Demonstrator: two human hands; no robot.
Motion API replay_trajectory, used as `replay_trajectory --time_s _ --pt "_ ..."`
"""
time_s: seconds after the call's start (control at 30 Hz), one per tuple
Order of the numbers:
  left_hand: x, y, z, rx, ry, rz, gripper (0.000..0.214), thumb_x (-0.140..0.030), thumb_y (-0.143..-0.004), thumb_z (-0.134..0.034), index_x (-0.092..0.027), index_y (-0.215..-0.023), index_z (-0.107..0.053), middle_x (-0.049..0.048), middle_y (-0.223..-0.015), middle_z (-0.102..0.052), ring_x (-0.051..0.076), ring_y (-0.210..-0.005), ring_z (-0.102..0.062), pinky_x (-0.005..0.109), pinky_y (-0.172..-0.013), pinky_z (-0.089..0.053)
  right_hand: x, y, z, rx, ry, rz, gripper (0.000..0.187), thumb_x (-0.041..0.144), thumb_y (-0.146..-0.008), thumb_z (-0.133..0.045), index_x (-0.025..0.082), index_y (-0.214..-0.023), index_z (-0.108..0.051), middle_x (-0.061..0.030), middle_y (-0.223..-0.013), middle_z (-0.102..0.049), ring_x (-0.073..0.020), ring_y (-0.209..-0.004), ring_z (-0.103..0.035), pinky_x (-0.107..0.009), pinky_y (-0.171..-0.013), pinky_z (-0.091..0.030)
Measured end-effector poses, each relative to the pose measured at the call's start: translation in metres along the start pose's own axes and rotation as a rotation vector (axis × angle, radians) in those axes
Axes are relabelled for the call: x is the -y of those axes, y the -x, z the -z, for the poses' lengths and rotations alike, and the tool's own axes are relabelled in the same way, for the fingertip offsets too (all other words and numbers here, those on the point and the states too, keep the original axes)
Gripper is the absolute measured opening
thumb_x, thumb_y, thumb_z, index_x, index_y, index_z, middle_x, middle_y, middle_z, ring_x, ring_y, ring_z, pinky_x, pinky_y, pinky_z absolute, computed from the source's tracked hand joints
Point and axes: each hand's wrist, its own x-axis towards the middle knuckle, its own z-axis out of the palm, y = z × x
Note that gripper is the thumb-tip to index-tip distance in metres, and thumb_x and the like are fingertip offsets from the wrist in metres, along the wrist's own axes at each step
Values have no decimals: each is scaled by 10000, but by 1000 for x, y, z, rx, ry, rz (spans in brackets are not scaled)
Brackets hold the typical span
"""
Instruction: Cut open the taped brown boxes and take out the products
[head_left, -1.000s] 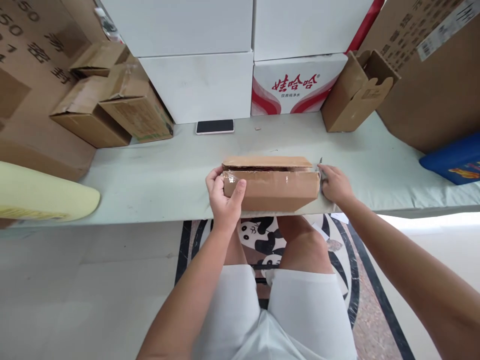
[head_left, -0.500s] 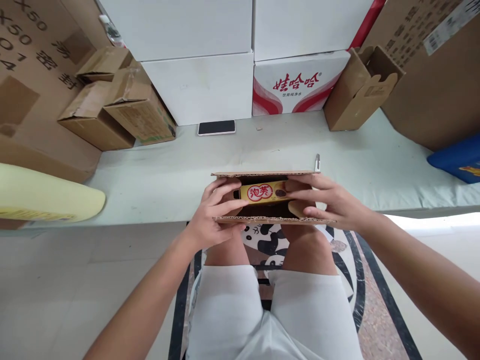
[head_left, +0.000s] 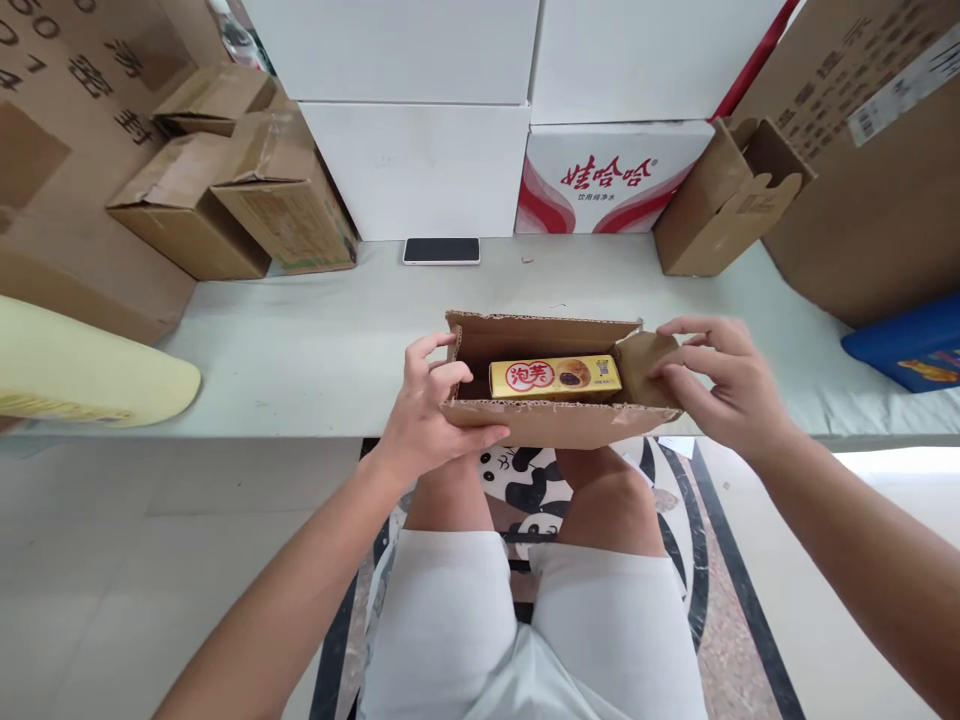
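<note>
An open cardboard box point(head_left: 566, 425) sits at the table's front edge, above my knees. Inside it lies a yellow snack box point(head_left: 611, 372) with red lettering and a picture of a round pastry. My left hand point(head_left: 431, 415) grips the box's left end, fingers over the rim and thumb along the front wall. At the other end, my right hand point(head_left: 724, 385) pinches the right side flap point(head_left: 643, 365), which is bent outward. The lower part of the snack box is hidden by the front wall.
A phone point(head_left: 441, 251) lies on the green-covered table point(head_left: 300, 330) near stacked white cartons point(head_left: 420, 170). Small brown boxes point(head_left: 289, 205) stand at left, an open brown box point(head_left: 701, 220) at right. A pale yellow object point(head_left: 97, 365) and a blue one point(head_left: 911, 345) flank the table.
My right hand has come out of the box, off the snack box, and moved right to the side flap. The snack box now lies uncovered. My left hand still holds the left end.
</note>
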Motion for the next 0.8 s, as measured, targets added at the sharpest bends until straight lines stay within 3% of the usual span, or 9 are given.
replay_trajectory --time_s 0.07,0.17,0.27,0.33,0.43,0.53,0.6,0.7,0.8 --pt "1 -6 -7 -23 23 10 721 -726 -531 -880 -271 -967 -533 99 -1346 -470 326 -1265 -546 530 -980 -559 16 -15 11 71 32 19 174 341 -901 -590 310 -838 -749 -54 -990 -735 -259 -904 -656 -455 -827 -531" --pt "3 -18 -19 -27 77 51 734 -689 -519 -905 -269 -992 -533 104 -1364 -492 302 -1191 -593 476 -905 -588 34 -47 14 280 18 74 230 302 -933 -535 318 -964 -763 -28 -943 -758 -221 -804 -664 -376 -729 -517" --pt "7 -30 -30 -31 95 88 753 -650 -500 -924 -262 -1021 -543 112 -1371 -501 285 -1125 -624 437 -849 -597 27 -86 -6 559 38 71 173 240 -868 -621 298 -944 -765 7 -842 -754 -170 -645 -607 -312 -621 -458" --pt "10 -38 -35 -23 81 76 757 -648 -521 -910 -257 -1058 -548 117 -1379 -489 276 -1095 -638 421 -821 -598 12 -108 -25 728 59 61 231 195 -767 -740 272 -983 -768 19 -770 -731 -138 -569 -559 -289 -600 -439" --pt "13 -45 -40 -14 45 50 764 -654 -561 -888 -246 -1114 -554 129 -1389 -472 254 -1029 -652 402 -767 -595 -2 -124 -49 862 181 32 290 190 -721 -804 227 -1006 -769 20 -714 -698 -116 -544 -560 -275 -637 -455" --pt "14 -46 -41 -6 11 47 764 -676 -577 -878 -245 -1121 -560 127 -1381 -469 242 -1008 -650 394 -759 -593 -1 -120 -55 851 375 -56 146 178 -760 -757 226 -898 -758 -26 -729 -704 -166 -612 -633 -300 -645 -451" --pt "14 -45 -42 -20 -21 23 757 -687 -586 -871 -257 -1122 -553 116 -1369 -463 257 -1072 -639 408 -804 -598 3 -112 -48 817 443 -54 141 197 -763 -740 236 -898 -734 -65 -825 -737 -213 -695 -674 -308 -618 -427" --pt "17 -43 -44 -83 -58 -55 769 -691 -616 -858 -274 -1156 -502 103 -1351 -448 279 -1172 -605 448 -874 -599 7 -101 -21 737 469 11 216 314 -775 -716 238 -977 -690 -67 -883 -740 -228 -743 -676 -299 -576 -390" --pt "20 -44 -46 -148 -50 -121 816 -709 -637 -841 -270 -1197 -441 106 -1333 -441 282 -1216 -581 457 -891 -599 5 -91 16 493 405 45 304 403 -767 -696 218 -1005 -660 -38 -777 -688 -212 -665 -628 -305 -574 -409"
